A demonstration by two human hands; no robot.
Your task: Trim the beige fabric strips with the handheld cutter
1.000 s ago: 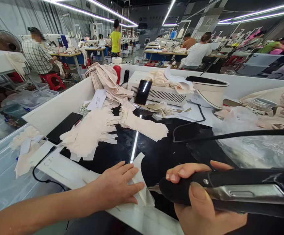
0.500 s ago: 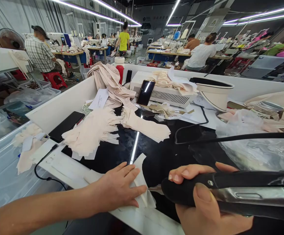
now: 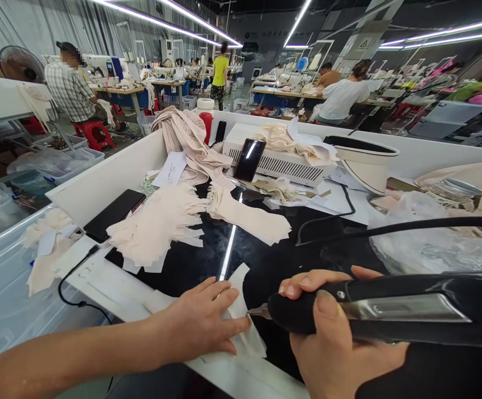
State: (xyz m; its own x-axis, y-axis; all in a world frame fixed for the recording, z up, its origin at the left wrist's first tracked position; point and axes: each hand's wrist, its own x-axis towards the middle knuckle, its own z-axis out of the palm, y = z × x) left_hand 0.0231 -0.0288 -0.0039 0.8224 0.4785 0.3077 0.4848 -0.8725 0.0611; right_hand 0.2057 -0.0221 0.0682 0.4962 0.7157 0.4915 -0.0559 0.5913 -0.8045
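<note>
My left hand (image 3: 201, 317) lies flat with its fingers spread on a small white fabric piece (image 3: 241, 293) at the front edge of the black tabletop (image 3: 282, 260). In my right hand (image 3: 332, 338) is a thick black corded hand tool (image 3: 390, 307) with a metal strip along its side. Its thin metal tip (image 3: 260, 312) points left and meets the fabric beside my left fingertips; whether it presses in I cannot tell. Beyond my hands lie a fanned stack of cream fabric pieces (image 3: 153, 221) and a smaller cream stack (image 3: 249, 213).
A black cable (image 3: 432, 223) crosses the right side. Behind stand a white vented box (image 3: 291, 166), a leaning phone (image 3: 249, 159) and an oval cream bin (image 3: 368, 166). Plastic bags (image 3: 424, 238) lie at right, a black flat device (image 3: 114, 215) at left. Several people sit at sewing machines beyond.
My right hand has moved the tool left and slightly up, bringing its tip to the fabric by my left fingers. My left hand has barely moved. The view has shifted slightly.
</note>
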